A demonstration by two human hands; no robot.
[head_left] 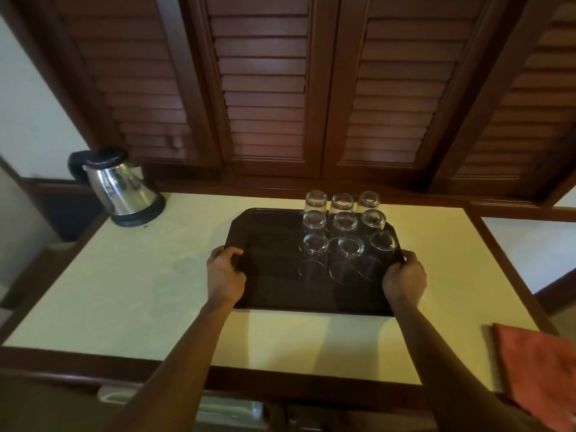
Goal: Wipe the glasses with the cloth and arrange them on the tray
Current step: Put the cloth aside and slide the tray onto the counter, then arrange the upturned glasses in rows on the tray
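Note:
A dark brown tray [274, 285] with cut corners lies on the cream table top. Several clear glasses [343, 226] stand upside down in three rows on its right half. My left hand [225, 272] grips the tray's left edge, thumb on top. My right hand [404, 279] grips the right edge beside the nearest glass [381, 244]. An orange cloth [542, 369] lies folded at the table's near right corner, hanging over the edge, away from both hands.
A steel electric kettle [124, 188] with a black base and handle stands at the table's far left corner. Dark wooden louvred doors [265, 88] rise right behind the table. The table [124, 291] has a dark wood border.

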